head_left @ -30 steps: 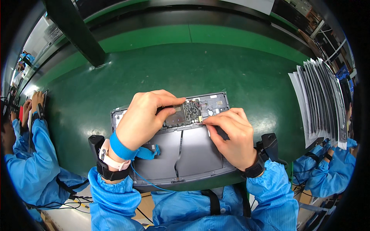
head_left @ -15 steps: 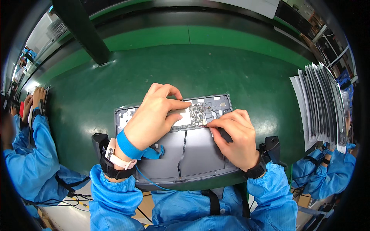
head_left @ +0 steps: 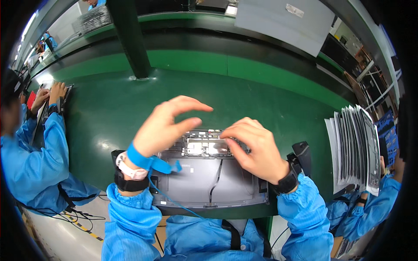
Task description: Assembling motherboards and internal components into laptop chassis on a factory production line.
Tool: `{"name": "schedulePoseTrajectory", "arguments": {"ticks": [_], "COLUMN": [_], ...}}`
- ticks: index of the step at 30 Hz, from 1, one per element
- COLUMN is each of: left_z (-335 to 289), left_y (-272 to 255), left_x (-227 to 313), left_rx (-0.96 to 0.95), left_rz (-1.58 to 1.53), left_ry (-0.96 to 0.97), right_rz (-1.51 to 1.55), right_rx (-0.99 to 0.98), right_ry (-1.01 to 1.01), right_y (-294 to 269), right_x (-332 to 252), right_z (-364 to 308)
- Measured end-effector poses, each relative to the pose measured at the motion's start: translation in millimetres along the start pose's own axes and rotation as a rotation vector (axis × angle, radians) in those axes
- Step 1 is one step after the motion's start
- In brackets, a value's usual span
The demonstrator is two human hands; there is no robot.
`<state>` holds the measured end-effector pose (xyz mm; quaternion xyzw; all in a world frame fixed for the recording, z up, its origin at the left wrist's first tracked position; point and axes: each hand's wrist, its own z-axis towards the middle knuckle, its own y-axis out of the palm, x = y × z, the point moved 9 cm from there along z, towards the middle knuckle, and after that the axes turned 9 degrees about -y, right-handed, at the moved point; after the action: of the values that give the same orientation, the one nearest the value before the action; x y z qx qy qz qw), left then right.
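1. Dark grey, shallow rectangular electronics casing lies flat in front of me on the smooth green table, close to the middle of the table's near edge.
2. Along the casing's far side runs a narrow circuit board with bright, shiny patches. A thin black cable crosses the plain grey part to the casing's near edge.
3. My left hand hangs over the casing's far left corner, open — thumb and forefinger spread with a clear gap between them.
4. My right hand is at the board's right end, thumb and fingers bent toward each other; I cannot tell whether they pinch something small or touch the board.
5. Round my left wrist sit a bright blue fabric band and a pale pink watch; a thin blue cord passes over the casing's near left corner.
6. At the table's right edge stands a row of thin grey-and-white panels, upright and packed together.
7. Toward the table's far left corner rises a dark square post — and at the left edge a co-worker's blue sleeve shows.
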<state>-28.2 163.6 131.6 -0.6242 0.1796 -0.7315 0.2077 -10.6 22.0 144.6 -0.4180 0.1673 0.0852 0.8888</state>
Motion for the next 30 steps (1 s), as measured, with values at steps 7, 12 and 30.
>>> {"name": "schedulePoseTrajectory", "arguments": {"ticks": [7, 12, 30], "left_z": [-21, -33, -23], "left_y": [-68, -70, -62], "left_x": [-74, -139, -136], "left_rx": [0.327, 0.579, 0.653], "left_rz": [-0.391, -0.441, -0.094], "left_ry": [-0.251, -0.393, -0.34], "right_rz": [0.101, 0.077, 0.001], "right_rx": [-0.252, -0.312, -0.206], "right_ry": [-0.208, -0.237, -0.348], "right_y": [66, 82, 75], "right_x": [-6, -1, -8], "right_z": [29, 24, 23]}}
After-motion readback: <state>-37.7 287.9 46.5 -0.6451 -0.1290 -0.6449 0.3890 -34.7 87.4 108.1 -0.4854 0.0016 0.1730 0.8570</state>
